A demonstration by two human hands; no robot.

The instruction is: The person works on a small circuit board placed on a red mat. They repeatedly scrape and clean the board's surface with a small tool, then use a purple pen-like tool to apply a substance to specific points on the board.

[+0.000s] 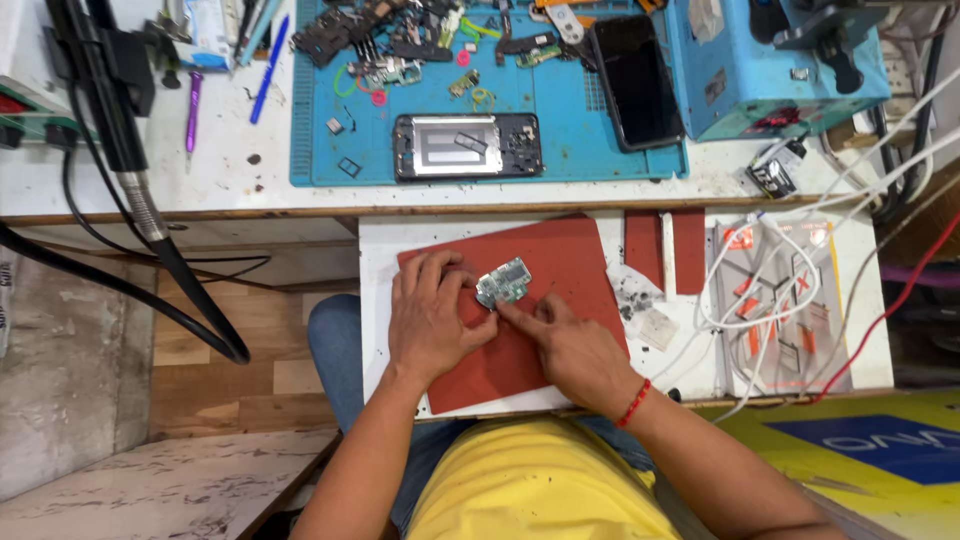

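- Head view, the hands: the left hand (432, 318) lies on the red mat (560, 262), its fingers curled round the near-left end of a small silvery circuit board (502, 283) and pinching it in place. The right hand (572, 347) comes in from the right with the forefinger stretched out, its tip touching the board's lower edge; it grips nothing, the other fingers being loosely folded. A red thread band (633, 404) sits on that wrist.
- Head view, the board: it lies flat on the mat, slightly tilted, on a white pull-out shelf (378, 300) below the main bench, between the two hands.
- Head view, the bench beyond: a blue work mat (580, 160) carries an opened phone body (467, 146), a dark phone screen (636, 82) lying face up, and a heap of small loose parts (390, 40). To the left lie a blue pen (268, 70) and a purple tool (192, 112). White cables (790, 270) trail over packets at the right.
- Judgement of the step: the board looks held steady while the forefinger presses or pries at something on its edge, perhaps a shield or connector; what exactly is too small to tell.
- What the next move calls for: light, even pressure at the fingertip, and a firm left-hand pinch so the board does not skid on the mat.
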